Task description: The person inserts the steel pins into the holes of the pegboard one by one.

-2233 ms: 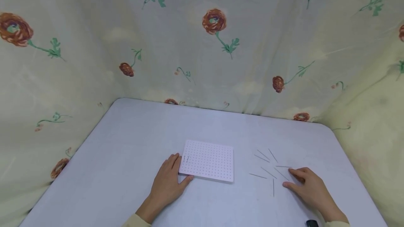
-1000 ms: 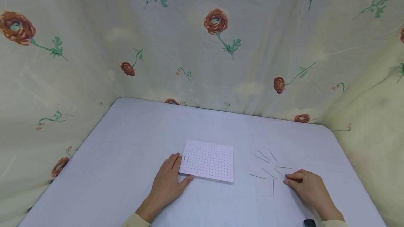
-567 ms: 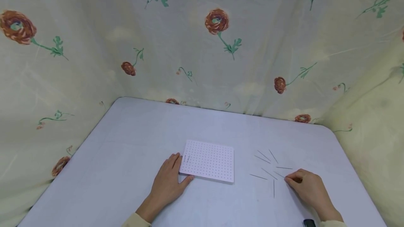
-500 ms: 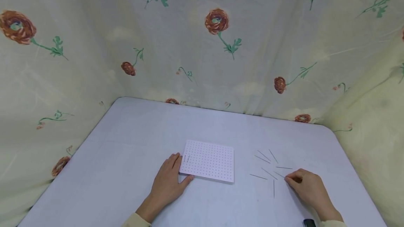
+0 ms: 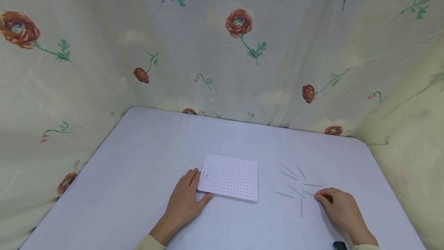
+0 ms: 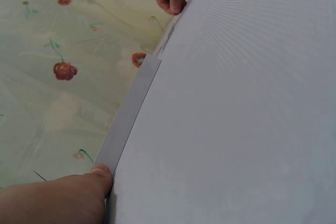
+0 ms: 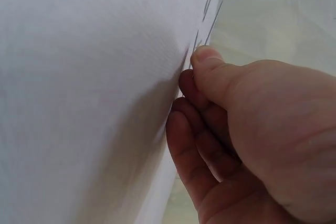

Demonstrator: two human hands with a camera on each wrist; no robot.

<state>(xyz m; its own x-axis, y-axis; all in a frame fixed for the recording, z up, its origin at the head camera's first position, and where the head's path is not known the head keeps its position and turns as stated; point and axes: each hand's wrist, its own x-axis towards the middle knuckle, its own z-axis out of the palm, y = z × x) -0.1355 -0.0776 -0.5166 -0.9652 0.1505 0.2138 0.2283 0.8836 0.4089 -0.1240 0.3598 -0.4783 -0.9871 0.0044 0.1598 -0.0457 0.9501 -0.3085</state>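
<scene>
Pinching at one thin needle [image 5: 308, 193] on the table [image 5: 138, 157], your right hand [image 5: 341, 211] curls thumb and fingertips onto it, beside the other scattered needles [image 5: 290, 172]. Your left hand [image 5: 184, 200] lies flat with fingers relaxed, bracing the perforated board [image 5: 230, 176] so it stays put. Whether the needle has actually lifted clear is hidden by your fingers.

Head view high over the table [image 5: 145, 153]; wrist views close, skimming it
</scene>
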